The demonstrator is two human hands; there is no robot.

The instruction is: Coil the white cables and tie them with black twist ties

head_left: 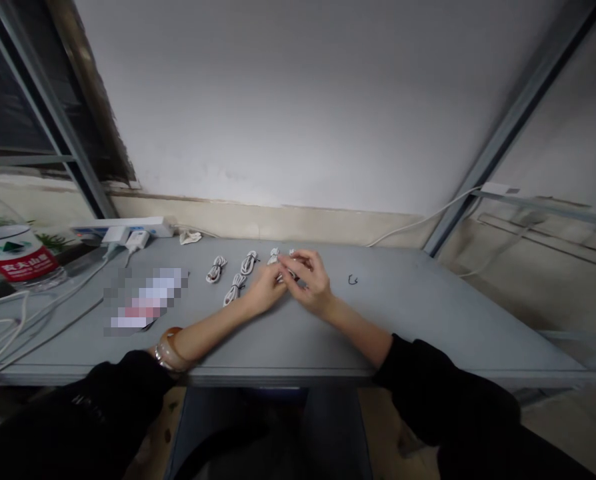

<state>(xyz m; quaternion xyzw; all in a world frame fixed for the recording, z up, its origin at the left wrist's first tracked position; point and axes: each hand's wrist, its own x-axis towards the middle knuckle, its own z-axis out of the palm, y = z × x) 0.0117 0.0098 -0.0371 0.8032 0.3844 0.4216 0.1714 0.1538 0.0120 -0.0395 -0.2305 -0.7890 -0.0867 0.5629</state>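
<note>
My left hand (267,288) and my right hand (310,283) meet just above the table, fingers bent and tips pinched together. Whatever is between them is mostly covered by the fingers. Right behind the hands shows a coiled white cable (274,255), partly hidden. Left of my hands lie more white cables, each coiled and bound with a dark tie: a far-left coil (217,269), an upper coil (249,262) and a near coil (235,289) close to my left wrist. To the right of my right hand rests a short bent black tie (353,280).
A grey table (428,320) spans the view, against a wall. On its left are a pixelated flat object (148,303), a power strip (153,227) with plugged-in chargers, loose white cords (8,333) and a large bottle (21,257) with a red label. Metal posts frame both sides.
</note>
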